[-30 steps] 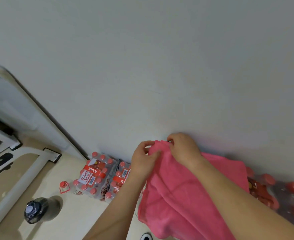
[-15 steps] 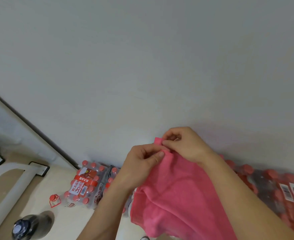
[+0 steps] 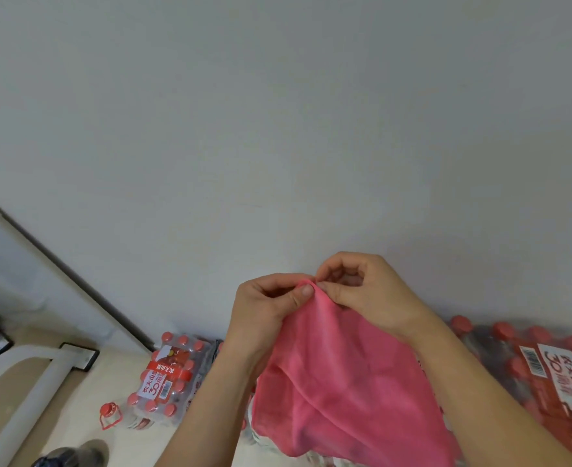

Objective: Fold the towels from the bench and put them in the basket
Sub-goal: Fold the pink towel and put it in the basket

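Observation:
A pink towel (image 3: 342, 382) hangs in the air in front of a white wall. My left hand (image 3: 264, 308) and my right hand (image 3: 362, 291) pinch its top corner side by side, fingertips nearly touching. The cloth drapes down and to the right beneath both hands, over my right forearm's side. Neither the bench nor the basket is in view.
Shrink-wrapped packs of red-capped bottles (image 3: 170, 379) stand on the pale floor against the wall, with more packs (image 3: 547, 369) at the right. A single bottle (image 3: 111, 414) lies beside them. A white metal frame (image 3: 35, 389) runs along the left, and a dark round object (image 3: 69, 456) sits at the bottom.
My two hands have drawn together at the towel's top corner and lifted a little. The view has shifted left and down, and the towel hangs narrower.

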A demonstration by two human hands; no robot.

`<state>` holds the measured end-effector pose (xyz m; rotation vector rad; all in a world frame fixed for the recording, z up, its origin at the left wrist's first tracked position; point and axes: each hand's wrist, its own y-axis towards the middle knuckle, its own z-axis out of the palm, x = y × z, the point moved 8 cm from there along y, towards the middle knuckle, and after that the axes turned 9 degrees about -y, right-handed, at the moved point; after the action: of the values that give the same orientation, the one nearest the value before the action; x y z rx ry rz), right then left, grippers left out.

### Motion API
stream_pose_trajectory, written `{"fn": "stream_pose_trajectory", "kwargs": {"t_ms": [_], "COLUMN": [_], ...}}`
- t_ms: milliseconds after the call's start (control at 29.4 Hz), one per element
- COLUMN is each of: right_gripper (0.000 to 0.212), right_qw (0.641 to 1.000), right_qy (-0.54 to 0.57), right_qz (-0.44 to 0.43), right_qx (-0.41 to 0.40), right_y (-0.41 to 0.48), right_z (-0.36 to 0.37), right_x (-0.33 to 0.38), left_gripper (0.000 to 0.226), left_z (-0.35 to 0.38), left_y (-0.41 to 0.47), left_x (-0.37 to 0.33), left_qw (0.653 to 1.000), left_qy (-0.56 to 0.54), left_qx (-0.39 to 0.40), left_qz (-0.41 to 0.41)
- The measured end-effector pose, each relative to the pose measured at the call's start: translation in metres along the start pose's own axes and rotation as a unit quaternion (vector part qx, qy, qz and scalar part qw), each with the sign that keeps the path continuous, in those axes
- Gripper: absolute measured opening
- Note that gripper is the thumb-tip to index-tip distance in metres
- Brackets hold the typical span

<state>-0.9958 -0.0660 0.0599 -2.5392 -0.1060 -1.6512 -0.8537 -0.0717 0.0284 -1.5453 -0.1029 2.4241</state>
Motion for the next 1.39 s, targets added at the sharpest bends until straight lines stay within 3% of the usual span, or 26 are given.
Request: {"fn": "stream_pose_trajectory", "kwargs": {"t_ms": [170,340,408,544,680,782,884,952,1020,1156,1394], "right_gripper": [0.005,0.027,0.029,0.038,0.03,0.037,0.028,0.032,0.032,0.016,0.006], "right_qw": [0.997,0.976,0.949,0.855,0.777,0.738,0.701,0.735,0.799,0.898,0.938], "right_qy": [-0.003,-0.153,-0.243,-0.434,-0.588,-0.659,-0.708,-0.676,-0.595,-0.418,-0.28], "right_qz": [-0.048,-0.008,0.035,0.106,0.08,0.014,-0.025,-0.049,-0.074,-0.065,-0.071], "right_qx": [0.052,0.157,0.2,0.264,0.211,0.143,0.077,0.022,-0.046,-0.119,-0.192], "right_y": [-0.011,-0.02,-0.03,-0.035,-0.027,-0.023,-0.027,-0.03,-0.034,-0.047,-0.071], "right_z": [-0.007,-0.009,-0.016,-0.036,-0.066,-0.085,-0.105,-0.119,-0.132,-0.153,-0.18], "right_x": [0.016,0.012,0.006,-0.009,0.01,0.031,0.045,0.054,0.068,0.085,0.1], "left_gripper": [0.013,0.011,0.018,0.031,0.027,0.024,0.02,0.02,0.023,0.029,0.027], "left_z": [0.005,0.007,0.004,-0.019,-0.028,-0.041,-0.049,-0.052,-0.052,-0.05,-0.028], "left_y": [-0.007,-0.01,-0.015,-0.008,-0.008,-0.01,-0.012,-0.011,-0.009,-0.004,-0.002], "left_x": [-0.018,-0.055,-0.077,-0.111,-0.126,-0.136,-0.147,-0.15,-0.151,-0.147,-0.138], "left_qw": [1.0,0.997,0.994,0.985,0.977,0.969,0.96,0.956,0.955,0.952,0.967], "left_qy": [-0.003,-0.009,0.011,0.048,0.095,0.104,0.124,0.128,0.135,0.161,0.18], "left_qx": [-0.001,0.003,0.0,-0.023,-0.023,-0.061,-0.074,-0.081,-0.085,-0.086,-0.017], "left_qz": [0.023,0.072,0.111,0.163,0.19,0.214,0.239,0.25,0.25,0.244,0.182]}}
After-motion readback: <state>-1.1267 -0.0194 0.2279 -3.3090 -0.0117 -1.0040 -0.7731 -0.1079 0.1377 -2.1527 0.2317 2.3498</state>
